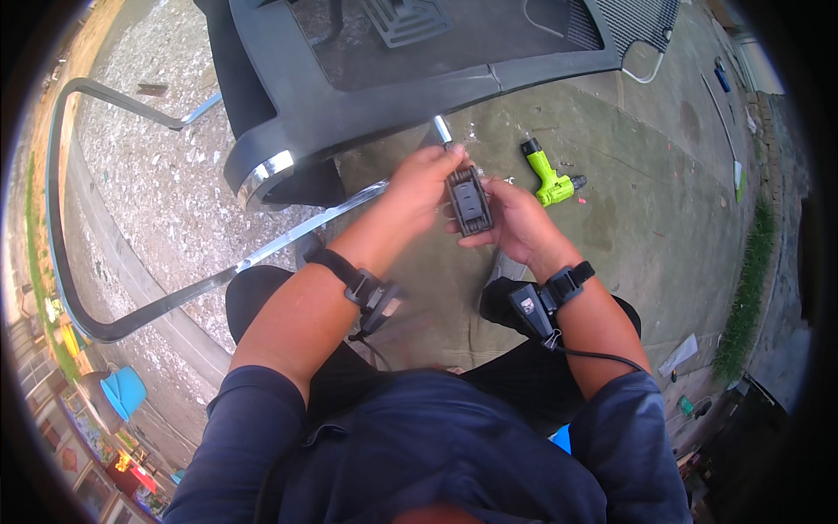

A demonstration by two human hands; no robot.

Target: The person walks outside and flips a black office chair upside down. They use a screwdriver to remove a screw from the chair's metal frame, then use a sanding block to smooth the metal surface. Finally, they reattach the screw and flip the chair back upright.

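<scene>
A black rectangular plastic block (471, 208) is held between the two hands: its far end is clasped by the left hand (422, 182), whose fingertips are partly hidden, and its right side is gripped by the right hand (521, 225). Beyond the right hand, a lime-green and black power drill (548, 178) is seen; beyond the left, a dark-grey mesh chair (367, 109).

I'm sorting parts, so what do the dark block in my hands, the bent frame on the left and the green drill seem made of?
Dark block: probably matte plastic, given its moulded-looking ribs and recess.
Bent frame: likely polished or chromed metal, from its mirror-like streaks.
Green drill: body apparently plastic, evenly coloured; its dark tip could be plastic or metal.
</scene>
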